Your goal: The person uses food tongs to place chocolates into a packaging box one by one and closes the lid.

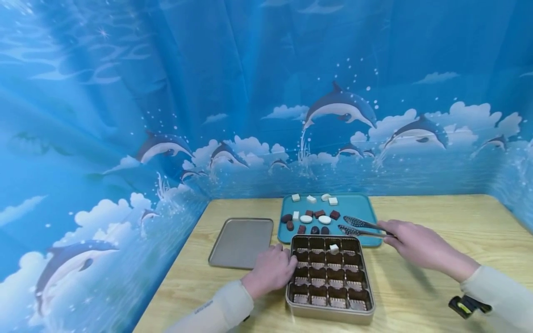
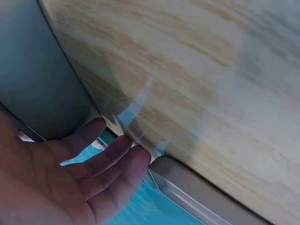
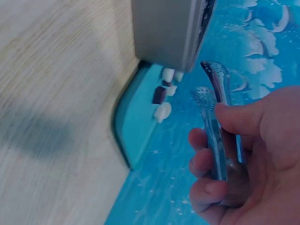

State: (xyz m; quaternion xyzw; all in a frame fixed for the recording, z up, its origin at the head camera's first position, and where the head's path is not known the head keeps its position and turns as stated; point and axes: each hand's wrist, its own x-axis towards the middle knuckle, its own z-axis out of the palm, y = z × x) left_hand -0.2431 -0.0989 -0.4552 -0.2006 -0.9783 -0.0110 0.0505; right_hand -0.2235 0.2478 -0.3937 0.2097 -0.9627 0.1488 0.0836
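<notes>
The right hand grips metal tongs with perforated tips, thumb on one arm and fingers curled round the other. The tips are parted over the right side of a teal tray, with nothing between them. My left hand, fingers relaxed, rests against the left side of a metal box holding a brown divided insert. A white piece sits in the back row of the insert, third compartment from the left. White pieces and dark brown pieces, like chocolates, lie on the tray.
A flat metal lid lies left of the box, its near right corner behind the left hand. The wooden table meets a blue dolphin-print curtain at the back and left. The box stands partly before the tray's near edge.
</notes>
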